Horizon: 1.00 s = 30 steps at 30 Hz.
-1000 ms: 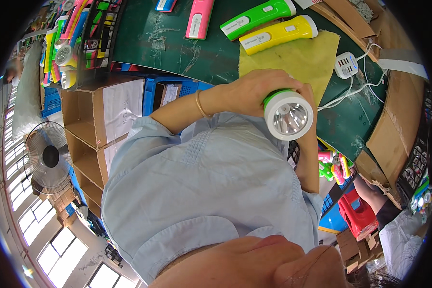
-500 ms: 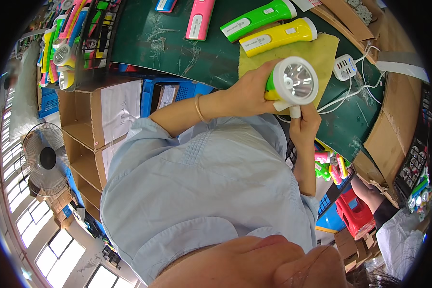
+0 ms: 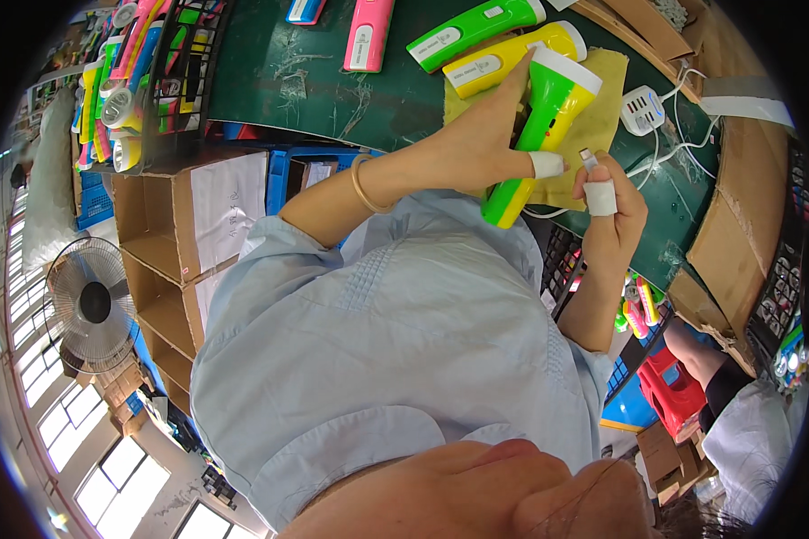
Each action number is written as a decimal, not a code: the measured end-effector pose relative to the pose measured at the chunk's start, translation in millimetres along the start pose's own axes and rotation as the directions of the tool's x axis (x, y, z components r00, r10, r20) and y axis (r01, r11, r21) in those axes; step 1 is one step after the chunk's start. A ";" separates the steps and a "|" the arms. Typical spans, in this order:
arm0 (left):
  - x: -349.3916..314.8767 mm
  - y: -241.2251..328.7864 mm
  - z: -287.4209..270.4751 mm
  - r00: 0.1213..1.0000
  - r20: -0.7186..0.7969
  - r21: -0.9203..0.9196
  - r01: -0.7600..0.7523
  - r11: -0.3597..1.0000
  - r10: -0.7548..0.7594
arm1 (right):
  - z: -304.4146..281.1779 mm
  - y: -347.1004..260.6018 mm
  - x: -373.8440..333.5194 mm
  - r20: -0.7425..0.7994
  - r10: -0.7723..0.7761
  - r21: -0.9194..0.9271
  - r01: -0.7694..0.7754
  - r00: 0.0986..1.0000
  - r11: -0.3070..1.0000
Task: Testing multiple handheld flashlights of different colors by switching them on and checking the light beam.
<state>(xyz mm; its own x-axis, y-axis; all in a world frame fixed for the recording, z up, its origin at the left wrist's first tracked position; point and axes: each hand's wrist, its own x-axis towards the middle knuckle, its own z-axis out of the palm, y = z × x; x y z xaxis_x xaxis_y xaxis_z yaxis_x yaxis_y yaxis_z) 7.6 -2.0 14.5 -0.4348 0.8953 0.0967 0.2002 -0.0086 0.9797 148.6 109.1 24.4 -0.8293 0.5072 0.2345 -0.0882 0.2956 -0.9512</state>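
Observation:
My left hand [image 3: 490, 148] grips a green-and-yellow flashlight [image 3: 541, 121] with a white head rim, its head tilted up and away from me. White tape wraps the thumb of this hand. To its right, my right hand [image 3: 613, 193] pinches a small plug with a metal tip [image 3: 588, 157], held apart from the flashlight; tape covers one of its fingers too. Under the hands lies a yellow cloth [image 3: 607, 76] on the green tabletop [image 3: 279, 81]. A yellow flashlight [image 3: 512, 61] and a green flashlight [image 3: 476, 31] rest just beyond the left hand.
A pink flashlight [image 3: 366, 40] lies farther left. A white charging hub [image 3: 643, 110] with white cables sits on the right. Cardboard [image 3: 742, 225] borders the table there. Crammed with flashlights, a black rack [image 3: 182, 81] stands at far left, above cardboard compartments [image 3: 157, 278]. Another person's arm [image 3: 692, 350] shows lower right.
The flashlight has turned from facing me to pointing up and away, showing its side. My right hand has drawn off to the right, and the metal-tipped plug now shows in its fingers.

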 end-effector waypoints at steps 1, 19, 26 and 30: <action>1.2 3.4 0.5 1.000 0.007 0.001 -0.001 1.000 0.001 | 1.6 -3.8 4.3 0.016 -0.010 -0.016 0.010 1.000 1.000; 4.4 -7.3 24.5 0.980 -0.191 0.260 0.098 0.961 -0.048 | 21.9 2.3 17.7 -0.109 -0.022 -0.592 -0.047 0.994 0.805; 13.1 -13.0 2.3 0.992 -0.110 0.177 0.086 0.980 -0.068 | -3.0 -11.5 -7.9 -0.164 0.074 -0.176 -0.103 0.984 0.979; 18.6 -9.1 -12.4 0.977 -0.176 -0.057 0.113 0.992 -0.122 | -13.9 -13.3 -7.7 -0.366 -0.079 -0.135 0.031 0.927 0.990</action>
<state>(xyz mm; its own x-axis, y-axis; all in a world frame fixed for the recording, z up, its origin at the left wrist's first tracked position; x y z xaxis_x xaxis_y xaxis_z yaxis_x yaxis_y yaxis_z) -13.2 9.3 9.6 -0.6033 0.7975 0.0060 0.0991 0.0675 0.9928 163.8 112.5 38.1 -0.5597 0.7437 0.3656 -0.0385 0.4174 -0.9079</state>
